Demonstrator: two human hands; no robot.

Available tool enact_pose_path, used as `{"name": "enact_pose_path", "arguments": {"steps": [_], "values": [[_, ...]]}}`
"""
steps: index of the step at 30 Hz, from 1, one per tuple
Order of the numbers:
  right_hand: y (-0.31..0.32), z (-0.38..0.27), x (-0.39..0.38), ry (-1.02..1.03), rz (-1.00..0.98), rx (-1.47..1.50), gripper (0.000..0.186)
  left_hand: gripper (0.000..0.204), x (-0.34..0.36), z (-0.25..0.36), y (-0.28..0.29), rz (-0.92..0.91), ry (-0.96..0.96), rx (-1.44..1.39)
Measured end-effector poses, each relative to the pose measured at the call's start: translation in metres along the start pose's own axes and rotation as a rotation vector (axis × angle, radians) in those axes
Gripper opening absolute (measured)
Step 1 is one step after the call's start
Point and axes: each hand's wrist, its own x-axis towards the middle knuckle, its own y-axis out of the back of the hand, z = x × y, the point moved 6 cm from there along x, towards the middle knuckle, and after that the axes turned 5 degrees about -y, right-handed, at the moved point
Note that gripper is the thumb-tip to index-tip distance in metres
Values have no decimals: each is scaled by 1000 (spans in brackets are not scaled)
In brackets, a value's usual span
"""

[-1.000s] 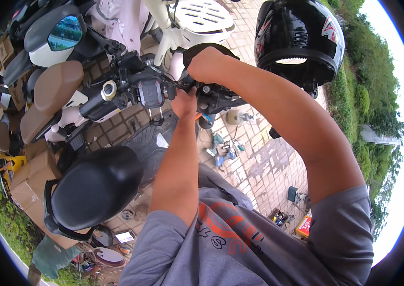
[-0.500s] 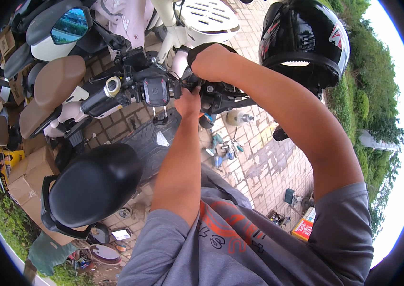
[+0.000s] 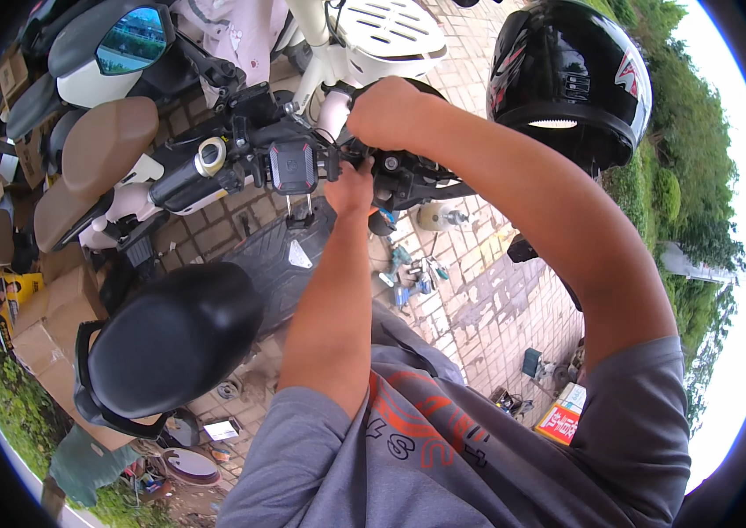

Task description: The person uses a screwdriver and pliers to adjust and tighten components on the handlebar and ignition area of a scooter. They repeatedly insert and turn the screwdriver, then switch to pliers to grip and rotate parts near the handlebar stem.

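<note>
My left hand [image 3: 354, 183] reaches into the dark handlebar assembly [image 3: 417, 185] of an electric scooter, just right of a square black phone holder [image 3: 294, 165]. Its fingers are bent among cables and parts; what they grip is unclear. My right hand [image 3: 382, 114] is curled higher up at the dark front cowl [image 3: 430, 91], above my left hand; its fingertips and whatever they hold are hidden. A glossy black helmet [image 3: 566, 66] with red graphics hangs at the right of the bars. The scooter's black seat [image 3: 171, 339] and footboard [image 3: 276, 264] lie below and left of my left arm.
Parked scooters with brown seats [image 3: 105, 145] crowd the left, with cardboard boxes [image 3: 56, 326]. A white basket [image 3: 391, 31] is at the top. Power tools [image 3: 404, 277], a plastic jug [image 3: 439, 216] and a red-yellow box [image 3: 562, 414] sit on the brick paving [image 3: 487, 308]. Hedges line the right.
The scooter's handlebar, helmet and both my hands appear slightly higher and further right in view. My hands stay at the same places on the scooter, with little visible change in grip.
</note>
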Motion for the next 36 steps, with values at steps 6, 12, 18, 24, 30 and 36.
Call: {"name": "enact_pose_path", "arguments": {"steps": [6, 12, 18, 24, 30, 36], "values": [[-2, 1, 2, -7, -13, -48, 16, 43, 0, 1, -3, 0, -24, -49], [-6, -3, 3, -24, 18, -32, 16, 45, 2, 1, -3, -14, -39, -26], [-26, -3, 10, -49, 50, -45, 16, 48, 2, 0, -5, -29, -35, -24], [-22, -5, 8, -34, 77, -27, 15, 46, 4, -4, -7, -8, -47, -50], [-5, -2, 1, -18, 30, -22, 16, 42, 3, -3, -6, 38, -63, -67], [-18, -1, 5, -61, 15, -14, 17, 42, 3, -6, -9, -19, -58, -2]]}}
